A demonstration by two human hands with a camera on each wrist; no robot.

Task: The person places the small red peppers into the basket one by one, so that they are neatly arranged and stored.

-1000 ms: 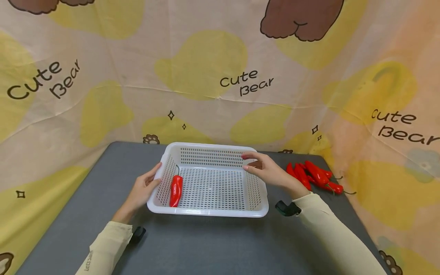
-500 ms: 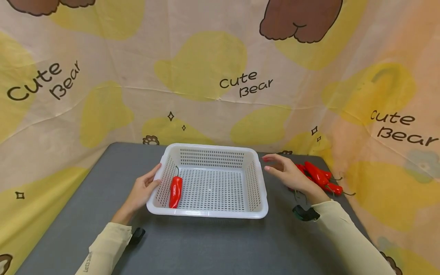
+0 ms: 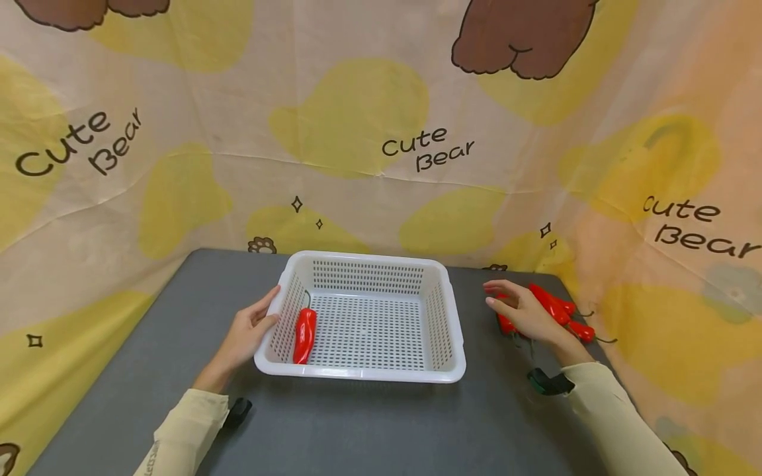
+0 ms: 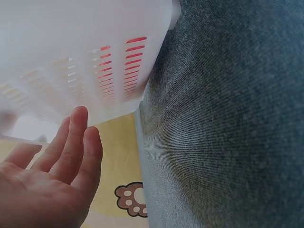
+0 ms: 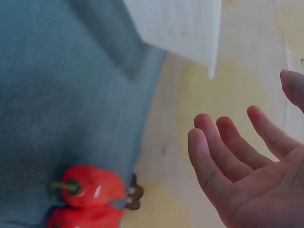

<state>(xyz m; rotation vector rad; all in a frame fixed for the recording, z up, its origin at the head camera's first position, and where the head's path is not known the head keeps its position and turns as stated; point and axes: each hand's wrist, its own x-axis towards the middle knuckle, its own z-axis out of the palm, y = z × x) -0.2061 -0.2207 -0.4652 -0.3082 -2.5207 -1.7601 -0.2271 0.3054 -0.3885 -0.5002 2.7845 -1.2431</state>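
A white perforated plastic basket (image 3: 363, 375) stands in the middle of the grey table, with one red chili pepper (image 3: 305, 336) lying along its left side. My left hand (image 3: 247, 334) holds the basket's left rim; in the left wrist view the fingers (image 4: 71, 147) reach up along the outer wall, and red shows through the slots. My right hand (image 3: 524, 316) is right of the basket, above the loose red peppers (image 3: 550, 304), partly hiding them. Its fingers are loosely spread, holding nothing. Two peppers (image 5: 92, 185) appear below that hand in the right wrist view.
The grey table (image 3: 357, 430) runs back to a printed cloth backdrop (image 3: 357, 132) with bear drawings and lettering. Cloth also hangs along both sides. The peppers lie close to the table's right edge.
My right hand has moved right, from above the basket's right rim to over the pepper pile. The left hand, the basket and the pepper inside stay where they were.
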